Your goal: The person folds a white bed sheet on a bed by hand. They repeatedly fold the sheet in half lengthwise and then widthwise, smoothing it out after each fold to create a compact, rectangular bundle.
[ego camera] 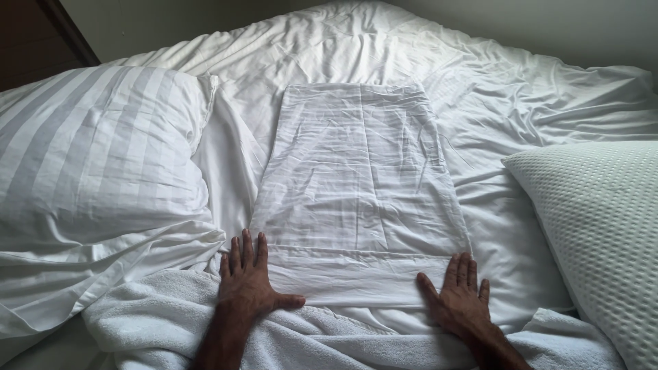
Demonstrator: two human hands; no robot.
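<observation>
Bedroom, unmade bed with rumpled white duvet (534,103), striped pillow (96,157), textured pillow (603,219), white towel (157,315)

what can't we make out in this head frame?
- Head view: heel of the left hand and most of the right hand lie on the fluffy white towel; what is under it is hidden.
- Flat white striped pillowcase: underside hidden.
- White striped pillow: cut by the left edge.
- Pale green textured pillow: cut by the right edge.
- Dark brown wooden panel: too little in frame to identify.

White striped pillowcase (360,199), white striped pillow (96,157), pale dimpled pillow (603,226), white towel (164,315).
</observation>
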